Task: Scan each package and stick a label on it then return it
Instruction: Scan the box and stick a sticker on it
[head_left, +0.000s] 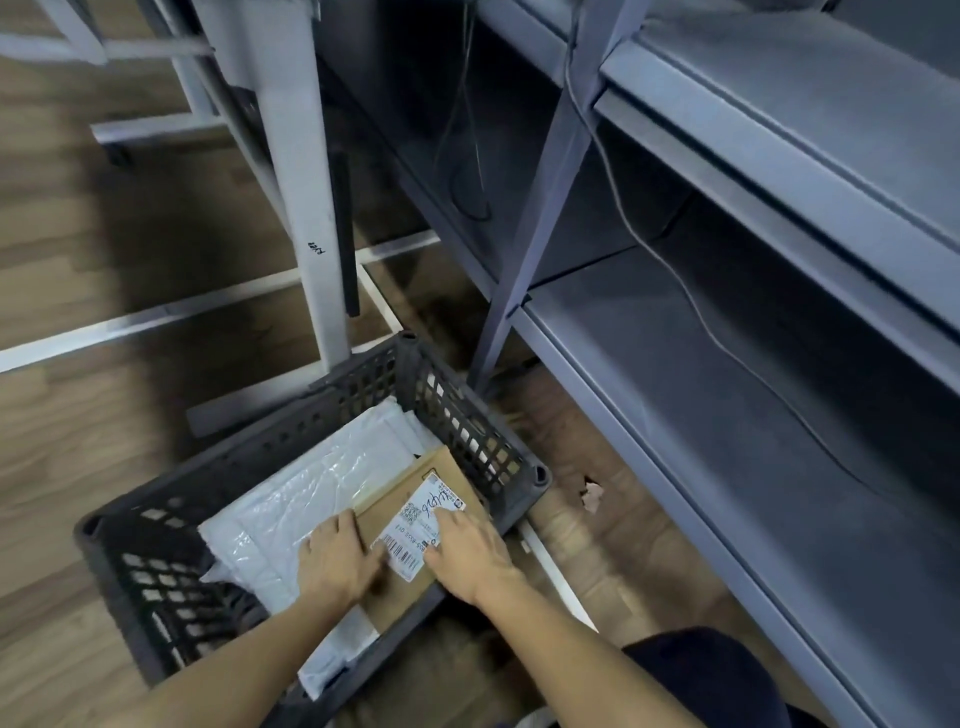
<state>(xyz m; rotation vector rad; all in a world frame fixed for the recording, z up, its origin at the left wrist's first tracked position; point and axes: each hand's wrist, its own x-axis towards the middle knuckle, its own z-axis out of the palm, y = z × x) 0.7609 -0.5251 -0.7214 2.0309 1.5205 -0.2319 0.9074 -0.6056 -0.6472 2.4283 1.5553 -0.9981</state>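
Note:
A dark plastic crate (524, 467) stands on the floor and holds several packages. A brown cardboard package (410, 486) lies at the crate's right side, with a white label (418, 525) bearing a barcode and handwriting on top. My left hand (340, 558) lies flat across the package's left edge. My right hand (467, 551) presses with straight fingers on the label's right part. White plastic mailer bags (311, 483) lie to the left in the crate.
Grey metal shelving (727, 338) runs along the right, with a cable (675, 260) hanging over its edges. A white stand leg (306, 182) rises behind the crate. A paper scrap (592, 493) lies on the wooden floor.

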